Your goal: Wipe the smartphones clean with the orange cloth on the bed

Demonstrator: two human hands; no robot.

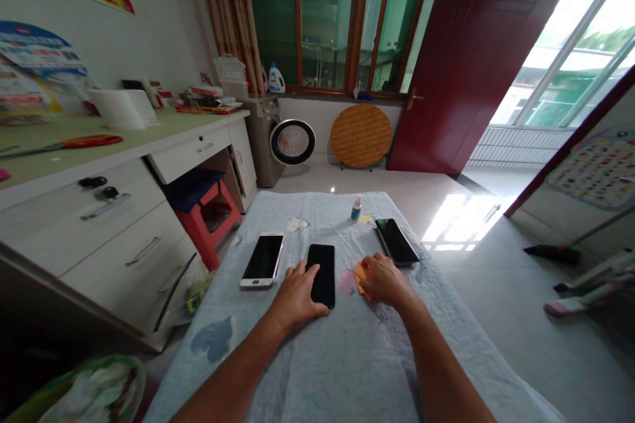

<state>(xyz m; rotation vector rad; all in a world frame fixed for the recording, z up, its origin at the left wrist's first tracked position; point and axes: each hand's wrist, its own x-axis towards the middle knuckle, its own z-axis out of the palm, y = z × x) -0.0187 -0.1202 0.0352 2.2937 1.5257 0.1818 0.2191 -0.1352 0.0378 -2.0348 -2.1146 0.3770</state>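
Observation:
A black smartphone (324, 271) lies face up on the cloth-covered table. My left hand (299, 291) steadies it from the left, thumb at its lower edge and fingers on its left side. To the right of that phone, my right hand (385, 281) pinches a folded orange cloth (362, 284) against the tabletop. A white-framed phone (262, 260) rests to the left of my left hand. Beyond my right hand, more than one dark phone seems stacked, the top phone (397, 242) screen up. A small spray bottle (356, 209) stands upright near the far edge.
A pale blue patterned cloth (342, 370) covers the table. Left of it are a white desk (193, 152) and a red stool (213, 215). Past the far edge stand a washing machine (265, 145) with its door open and a round wooden tabletop (361, 135).

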